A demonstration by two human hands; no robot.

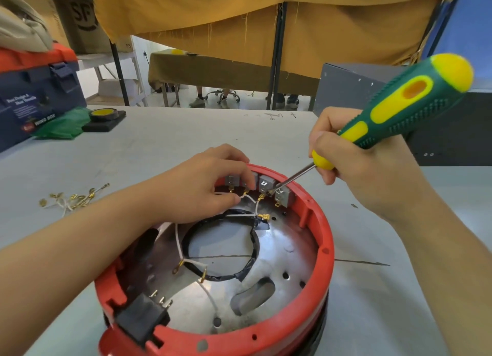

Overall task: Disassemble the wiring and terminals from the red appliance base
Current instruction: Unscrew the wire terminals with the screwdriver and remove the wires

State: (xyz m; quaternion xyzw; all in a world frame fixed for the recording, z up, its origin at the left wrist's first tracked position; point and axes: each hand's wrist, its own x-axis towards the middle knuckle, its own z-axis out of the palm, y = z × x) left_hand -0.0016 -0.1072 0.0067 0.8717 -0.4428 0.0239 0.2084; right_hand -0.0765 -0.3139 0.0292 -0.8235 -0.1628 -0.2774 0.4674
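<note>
Red base (pixel 326 252), left hand (pixel 202 185) inside far rim

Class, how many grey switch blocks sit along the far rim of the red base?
4: leftmost, the second partly behind the left hand, the third, the rightmost by the screwdriver tip.

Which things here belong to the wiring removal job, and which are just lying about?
In use: round red plastic appliance base; white wires with brass terminals; grey switch blocks; green and yellow screwdriver; left hand; right hand.

Lying about: dark blue toolbox; yellow tape roll; crumpled green bag.
</note>
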